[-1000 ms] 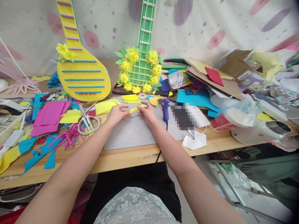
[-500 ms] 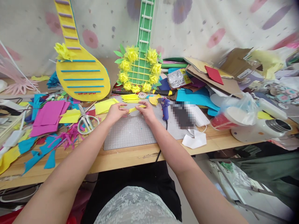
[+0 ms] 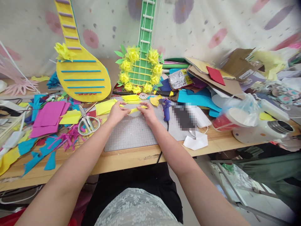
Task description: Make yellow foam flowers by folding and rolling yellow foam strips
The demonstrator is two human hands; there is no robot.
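Between my two hands a narrow strip of yellow crepe paper (image 3: 134, 110) stretches above the grey cutting mat (image 3: 131, 135). My left hand (image 3: 118, 112) pinches its left end with thumb and fingers. At the other end, my right hand (image 3: 148, 112) grips the strip the same way. Just beyond the hands lie several cut yellow paper pieces (image 3: 130, 98) in a small stack. A yellow paper sheet (image 3: 105, 107) is beside my left hand. To the right of my right hand a blue glue gun (image 3: 166, 110) rests on the mat.
Scissors (image 3: 88, 123) lie left of the mat, near magenta paper (image 3: 50, 116) and blue scraps. Behind stand a yellow paper lute (image 3: 83, 78) and a green stringed one (image 3: 144, 66) with yellow flowers. At right are a white mask (image 3: 196, 140), a cup (image 3: 235, 117) and an open flask (image 3: 258, 131).
Both hands stay almost in place, still holding the yellow strip. My left hand has shifted very slightly right, and the strip's tilt differs a little.
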